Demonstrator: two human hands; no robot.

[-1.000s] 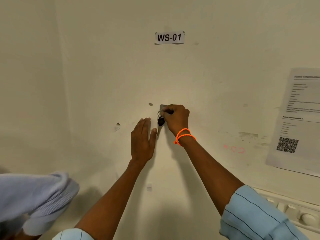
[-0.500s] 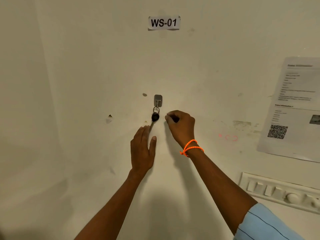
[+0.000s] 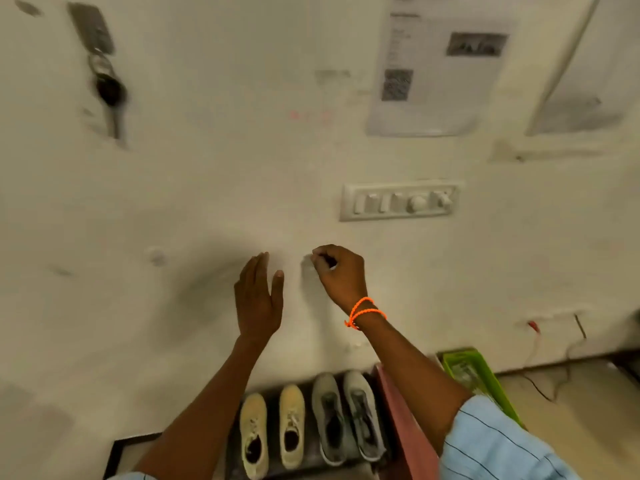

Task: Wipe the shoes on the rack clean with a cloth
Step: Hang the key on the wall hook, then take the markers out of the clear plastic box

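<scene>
Two pairs of shoes stand on a dark rack against the wall at the bottom of the view: a cream pair on the left and a grey pair on the right. My left hand is raised in front of the wall with its fingers straight, holding nothing. My right hand, with an orange band on its wrist, has its fingers curled with nothing visible in them. No cloth is in view. Both hands are well above the shoes.
A key hangs from a wall hook at the upper left. A switch panel and papers are on the wall. A pink board and a green basket stand right of the rack. Wires trail on the floor.
The view has swung down and to the right, so the hook and key moved to the upper left. Both hands dropped away from the key, and the shoes on the rack came into sight.
</scene>
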